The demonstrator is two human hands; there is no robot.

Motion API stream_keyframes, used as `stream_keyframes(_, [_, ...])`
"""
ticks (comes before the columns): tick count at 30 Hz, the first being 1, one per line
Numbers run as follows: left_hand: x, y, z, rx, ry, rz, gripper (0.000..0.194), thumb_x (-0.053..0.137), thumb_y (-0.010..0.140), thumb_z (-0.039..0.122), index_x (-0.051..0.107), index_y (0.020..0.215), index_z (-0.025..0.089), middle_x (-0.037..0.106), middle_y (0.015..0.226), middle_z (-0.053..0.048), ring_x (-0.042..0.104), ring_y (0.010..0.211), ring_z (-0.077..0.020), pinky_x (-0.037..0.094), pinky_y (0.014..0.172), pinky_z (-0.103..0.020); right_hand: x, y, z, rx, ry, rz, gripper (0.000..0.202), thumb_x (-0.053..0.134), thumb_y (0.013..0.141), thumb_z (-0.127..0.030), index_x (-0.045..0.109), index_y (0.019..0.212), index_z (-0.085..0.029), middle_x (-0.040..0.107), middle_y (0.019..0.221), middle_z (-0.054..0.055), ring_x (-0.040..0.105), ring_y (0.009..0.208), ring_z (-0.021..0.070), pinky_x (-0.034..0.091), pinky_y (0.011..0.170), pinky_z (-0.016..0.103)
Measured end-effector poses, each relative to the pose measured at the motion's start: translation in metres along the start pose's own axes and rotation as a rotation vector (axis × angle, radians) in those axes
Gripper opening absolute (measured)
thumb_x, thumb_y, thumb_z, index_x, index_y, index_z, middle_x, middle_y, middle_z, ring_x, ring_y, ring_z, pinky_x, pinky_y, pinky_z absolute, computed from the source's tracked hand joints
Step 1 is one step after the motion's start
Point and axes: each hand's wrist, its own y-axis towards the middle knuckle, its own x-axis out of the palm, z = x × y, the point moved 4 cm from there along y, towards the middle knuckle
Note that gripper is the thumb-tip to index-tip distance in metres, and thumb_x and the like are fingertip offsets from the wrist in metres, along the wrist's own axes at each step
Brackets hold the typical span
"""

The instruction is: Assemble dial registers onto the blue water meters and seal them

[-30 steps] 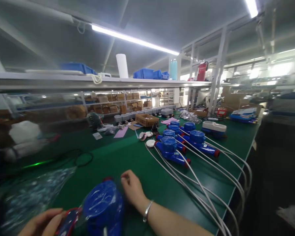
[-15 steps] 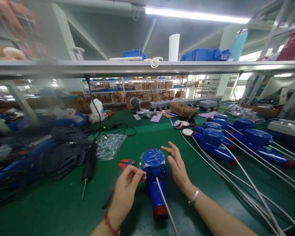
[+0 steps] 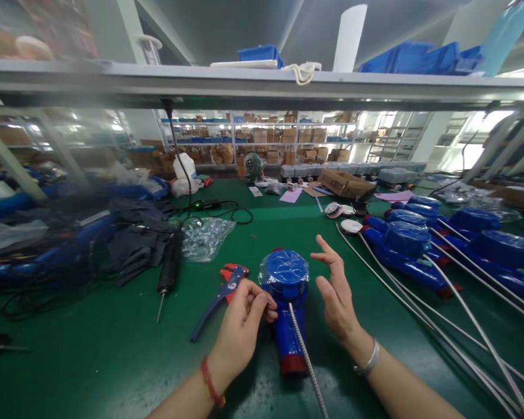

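Observation:
A blue meter (image 3: 287, 267) with clear film over its round lid stands on the green table, its red-ended pipe towards me. A braided cable (image 3: 304, 349) runs from it towards the near edge. My left hand (image 3: 248, 314) is at the meter's left side, thumb and fingers pinched together; what they hold, if anything, is too small to name. To the right of the lid, my right hand (image 3: 335, 291) is raised with its fingers apart, holding nothing. Red and blue pliers (image 3: 220, 294) lie just left of my left hand.
A black electric screwdriver (image 3: 170, 265) and a bag of small parts (image 3: 207, 237) lie to the left. More blue meters (image 3: 408, 238) with long cables fill the right side. Dark cloth (image 3: 135, 233) lies at the far left. A shelf (image 3: 227, 81) crosses above the table.
The camera view has tilted down and turned left, so the table things appear higher and further right. Both hands stay beside the meter; the pliers show more fully.

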Motion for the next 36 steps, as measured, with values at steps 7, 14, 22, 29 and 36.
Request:
stream_keyframes(7, [-0.002, 0.0, -0.001, 0.087, 0.268, -0.056, 0.016, 0.046, 0.094, 0.029, 0.057, 0.104, 0.023, 0.059, 0.097, -0.001, 0.059, 0.083, -0.0126, 0.049, 0.076, -0.025, 0.005, 0.001, -0.01, -0.045, -0.034, -0.136, 0.047, 0.048, 0.087, -0.041, 0.041, 0.129, -0.022, 0.031, 0.148, 0.007, 0.028, 0.136, 0.0282, 0.024, 0.112, 0.048])
stream_keyframes(14, [-0.005, 0.002, 0.004, 0.152, 0.368, -0.01, 0.012, 0.057, 0.089, 0.029, 0.064, 0.094, 0.021, 0.066, 0.091, 0.0, 0.062, 0.084, -0.0144, 0.049, 0.077, -0.025, 0.008, 0.0, -0.014, -0.075, -0.075, -0.223, 0.051, 0.051, 0.086, -0.038, 0.04, 0.133, -0.022, 0.033, 0.147, 0.006, 0.028, 0.135, 0.0267, 0.025, 0.112, 0.046])
stream_keyframes(22, [-0.001, 0.003, 0.014, 0.25, 0.487, -0.008, 0.01, 0.058, 0.088, 0.024, 0.067, 0.086, 0.021, 0.064, 0.085, 0.0, 0.06, 0.079, -0.0126, 0.046, 0.075, -0.022, 0.015, 0.0, -0.014, -0.106, -0.136, -0.36, 0.052, 0.057, 0.083, -0.033, 0.043, 0.132, -0.024, 0.033, 0.148, 0.005, 0.027, 0.136, 0.0263, 0.024, 0.113, 0.047])
stream_keyframes(29, [0.0, 0.003, 0.014, 0.335, 0.526, 0.004, 0.009, 0.059, 0.088, 0.022, 0.067, 0.086, 0.02, 0.065, 0.085, 0.0, 0.06, 0.081, -0.013, 0.045, 0.077, -0.022, 0.016, 0.001, -0.014, -0.105, -0.139, -0.377, 0.055, 0.061, 0.081, -0.029, 0.042, 0.132, -0.026, 0.031, 0.148, 0.006, 0.028, 0.136, 0.0266, 0.026, 0.112, 0.048])
stream_keyframes(36, [0.003, 0.004, 0.021, 0.393, 0.518, 0.006, 0.009, 0.057, 0.088, 0.018, 0.065, 0.087, 0.019, 0.065, 0.087, 0.0, 0.06, 0.082, -0.0125, 0.045, 0.077, -0.022, 0.017, 0.001, -0.013, -0.081, -0.118, -0.384, 0.057, 0.063, 0.079, -0.028, 0.043, 0.132, -0.026, 0.033, 0.147, 0.008, 0.032, 0.134, 0.0284, 0.03, 0.11, 0.049])
